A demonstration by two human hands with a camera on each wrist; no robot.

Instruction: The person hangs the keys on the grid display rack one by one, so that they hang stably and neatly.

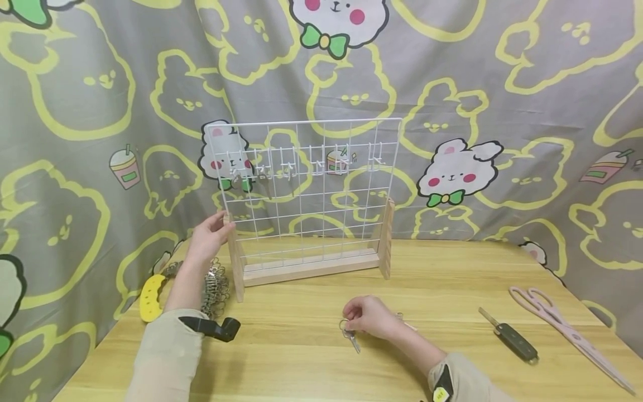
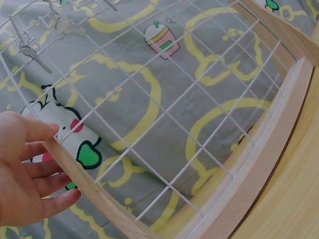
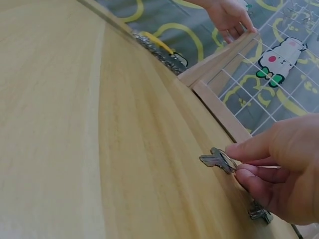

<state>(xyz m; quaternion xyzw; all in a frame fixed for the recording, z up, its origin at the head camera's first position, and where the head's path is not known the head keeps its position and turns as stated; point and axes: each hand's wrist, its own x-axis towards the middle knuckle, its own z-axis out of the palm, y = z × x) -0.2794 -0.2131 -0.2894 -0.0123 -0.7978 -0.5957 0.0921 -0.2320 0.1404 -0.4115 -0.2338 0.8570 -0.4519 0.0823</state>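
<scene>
A white wire grid rack [image 1: 312, 199] in a wooden stand stands upright on the table. My left hand [image 1: 208, 239] holds the top of its left wooden post [image 2: 82, 184], thumb over the post's end. Low over the table, my right hand [image 1: 374, 319] pinches a key [image 3: 215, 159] by its thin metal ring [image 1: 344, 324]. Beneath that hand, another key [image 3: 259, 213] lies on the table, partly hidden in the head view. White hooks [image 1: 317, 166] line the upper grid; keys [image 2: 34, 52] hang from several on the left, while hooks on the right look bare.
Left of the rack lie a pile of metal rings [image 1: 216, 287] and a yellow curved object [image 1: 152, 298], partly behind my left forearm. A black car key [image 1: 514, 340] and pink scissors [image 1: 565, 329] lie at the right. A patterned curtain [image 1: 442, 67] hangs behind the table [image 1: 281, 363].
</scene>
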